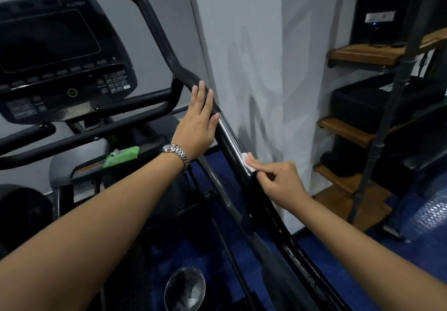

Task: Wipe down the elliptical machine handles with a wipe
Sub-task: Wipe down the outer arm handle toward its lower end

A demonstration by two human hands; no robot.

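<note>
Step in hand, I judge: wiping the right handle, partway down.
- Left of the long black tubular handle (154, 27): a green soft-plastic wipe packet (121, 156), lying on a ledge.
- On the handle's upper part: left hand (198, 122), fingers spread flat, steadying.
- Lower, on the handle's glossy silver metal strip (231, 131): a small folded white wipe (246, 162), pinched by the right hand (283, 185).
- Next I need firm pressure and a slide along the smooth tube.
- Right of the handle: brown wooden steps (343, 131).
</note>
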